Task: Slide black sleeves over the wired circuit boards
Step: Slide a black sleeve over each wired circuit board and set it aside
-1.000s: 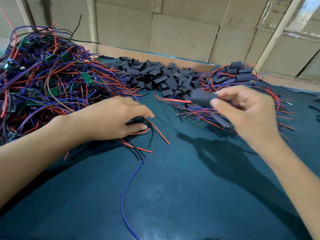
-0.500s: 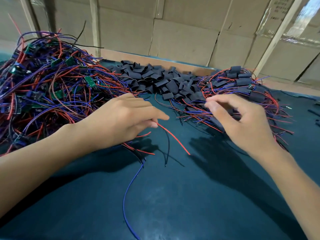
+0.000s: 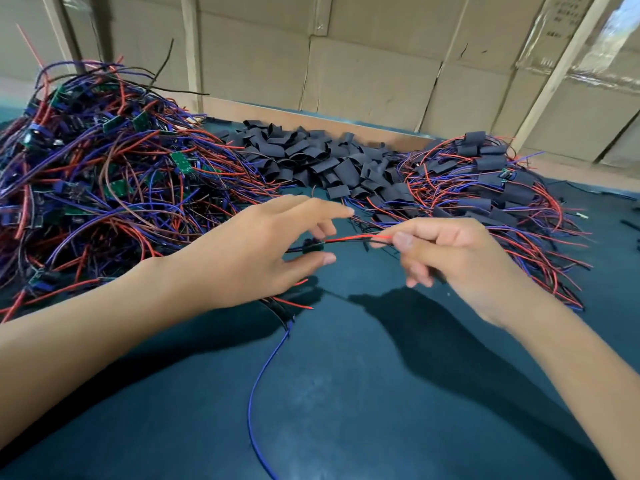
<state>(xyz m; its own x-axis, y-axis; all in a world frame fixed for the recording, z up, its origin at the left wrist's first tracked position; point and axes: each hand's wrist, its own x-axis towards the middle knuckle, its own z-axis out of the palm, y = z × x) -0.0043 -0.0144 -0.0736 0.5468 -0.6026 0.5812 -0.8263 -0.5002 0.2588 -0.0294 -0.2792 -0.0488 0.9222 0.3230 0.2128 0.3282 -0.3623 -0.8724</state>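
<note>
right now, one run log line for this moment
right hand pinches red and black wires | left hand at board end, grip unclear | no sleeve held | sleeve pile behind

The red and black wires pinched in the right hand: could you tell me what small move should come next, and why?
Probably fetch a black sleeve from the loose pile: the right hand pinches the red and black wires, the left hand steadies the bare board, and neither holds a sleeve.

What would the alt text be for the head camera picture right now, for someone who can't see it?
Two bare hands stretch a wired circuit board above a dark teal table: the left hand at the board, the right hand pinching its red and black wires. Behind lie tangled unsleeved boards at left, loose black sleeves in the middle, and sleeved boards at right.
</note>
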